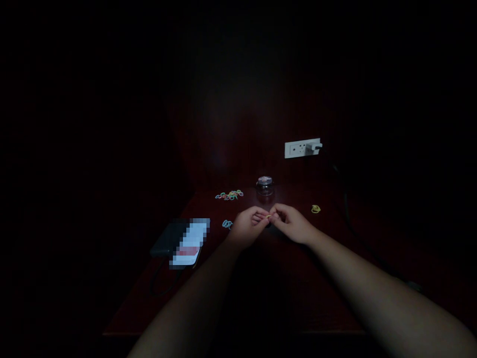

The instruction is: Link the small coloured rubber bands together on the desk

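My left hand [249,224] and my right hand [290,223] meet over the middle of the table, fingertips almost touching. Between them they pinch a small yellow rubber band [268,216], mostly covered by the fingers. A few light blue rubber bands [226,224] lie just left of my left hand, partly hidden behind it. Beyond, to the left, is a loose pile of mixed-colour rubber bands [230,195]. Several yellow rubber bands [316,209] form a little heap to the right of my right hand. Behind my hands stands a clear round jar [265,188].
A phone with a lit, blurred screen [191,242] and a dark flat object [167,238] lie at the left of the dark red table [167,308]. On the back wall, a white socket plate [294,149] holds a plug, and its dark cable [346,199] runs down the right side.
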### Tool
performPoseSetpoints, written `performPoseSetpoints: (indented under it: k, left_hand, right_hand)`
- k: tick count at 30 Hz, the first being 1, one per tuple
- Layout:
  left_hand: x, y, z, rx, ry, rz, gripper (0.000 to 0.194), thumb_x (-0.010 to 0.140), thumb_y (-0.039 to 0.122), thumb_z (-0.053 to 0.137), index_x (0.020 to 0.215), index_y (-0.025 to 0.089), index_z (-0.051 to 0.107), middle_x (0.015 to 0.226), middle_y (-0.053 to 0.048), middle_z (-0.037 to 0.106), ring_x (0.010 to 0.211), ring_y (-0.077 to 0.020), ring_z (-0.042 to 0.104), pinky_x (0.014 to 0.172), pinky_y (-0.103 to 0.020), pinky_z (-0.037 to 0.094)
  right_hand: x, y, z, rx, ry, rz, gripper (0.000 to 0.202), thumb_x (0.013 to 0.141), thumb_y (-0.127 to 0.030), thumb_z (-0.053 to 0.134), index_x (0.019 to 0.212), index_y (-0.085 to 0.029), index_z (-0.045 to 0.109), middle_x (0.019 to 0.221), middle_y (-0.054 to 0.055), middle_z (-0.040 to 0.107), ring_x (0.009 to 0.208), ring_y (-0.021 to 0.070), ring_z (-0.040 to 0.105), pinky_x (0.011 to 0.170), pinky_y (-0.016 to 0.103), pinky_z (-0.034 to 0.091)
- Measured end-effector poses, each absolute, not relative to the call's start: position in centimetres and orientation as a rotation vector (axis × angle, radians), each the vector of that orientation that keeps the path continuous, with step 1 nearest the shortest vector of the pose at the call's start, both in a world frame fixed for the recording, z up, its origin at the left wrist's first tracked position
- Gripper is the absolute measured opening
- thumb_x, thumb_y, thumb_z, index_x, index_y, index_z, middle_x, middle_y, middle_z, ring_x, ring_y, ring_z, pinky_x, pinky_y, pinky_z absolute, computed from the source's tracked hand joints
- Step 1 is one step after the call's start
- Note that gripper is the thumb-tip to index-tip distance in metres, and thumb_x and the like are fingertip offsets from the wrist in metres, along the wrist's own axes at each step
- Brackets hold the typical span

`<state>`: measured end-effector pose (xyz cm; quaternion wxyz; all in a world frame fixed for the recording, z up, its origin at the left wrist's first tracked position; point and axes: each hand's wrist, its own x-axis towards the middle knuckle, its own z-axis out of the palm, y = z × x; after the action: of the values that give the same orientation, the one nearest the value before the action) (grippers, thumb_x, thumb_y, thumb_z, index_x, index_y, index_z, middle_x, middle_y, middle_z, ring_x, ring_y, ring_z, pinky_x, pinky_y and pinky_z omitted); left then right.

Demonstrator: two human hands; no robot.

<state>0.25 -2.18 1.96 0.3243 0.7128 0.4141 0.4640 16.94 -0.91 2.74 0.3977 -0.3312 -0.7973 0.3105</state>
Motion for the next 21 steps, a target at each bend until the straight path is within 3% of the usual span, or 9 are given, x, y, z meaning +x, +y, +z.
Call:
performPoseSetpoints:
  k: [12,21]
  left_hand:
    - [-0.02,-2.33,1.75,1.883,1.085,1.176,0.017,0.078,0.031,0.058,0.082,0.014,0.054,0.07,-0.002,0.061,0.063,-0.0101,0.057,0.057,-0.019,0.043]
    - [0.06,-2.76,2.28,1.855,1.016,1.175,0.015,0.078,0.027,0.057,0.083,0.014,0.051,0.068,-0.002,0.06,0.062,-0.0094,0.057,0.055,-0.018,0.042]
  right_hand:
    - [16.88,-1.11,2.9,-0.808,-2.023,0.72,0.009,0.079,-0.023,0.052,0.073,-0.016,0.05,0.061,-0.002,0.047,0.055,0.0091,0.04,0.051,0.021,0.031]
    - [16.59,-1.44,2.88,-0.751,-1.967,0.777,0.009,0.078,-0.022,0.053,0.074,-0.017,0.047,0.058,-0.004,0.043,0.052,0.0082,0.037,0.049,0.021,0.03]
